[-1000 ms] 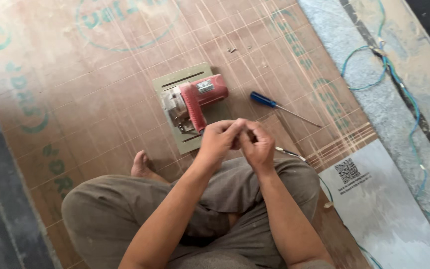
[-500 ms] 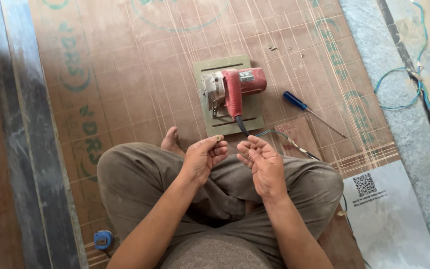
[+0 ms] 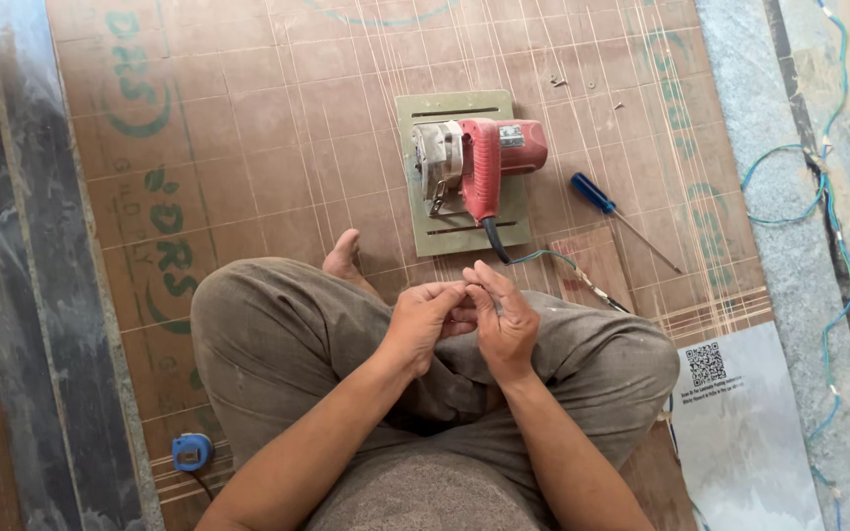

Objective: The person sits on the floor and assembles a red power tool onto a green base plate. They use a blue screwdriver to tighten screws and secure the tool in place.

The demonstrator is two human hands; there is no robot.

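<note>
Hands meet over the person's crossed legs: the left hand (image 3: 425,320) and right hand (image 3: 504,320) have their fingertips pinched together, touching each other, on something too small to make out. Whether either grip truly clamps a thing, I cannot tell. Just beyond the knees, on the plywood sheet (image 3: 248,147), sits a red power cutter (image 3: 479,162) on its flat base plate. A blue-handled screwdriver (image 3: 597,197) lies near it, on its right. A blue tape measure (image 3: 192,452) rests by the left thigh.

The scene is lit by soft, even daylight. Only faint shadows are seen. Everything is sharp, and no glare or blur is found.
</note>
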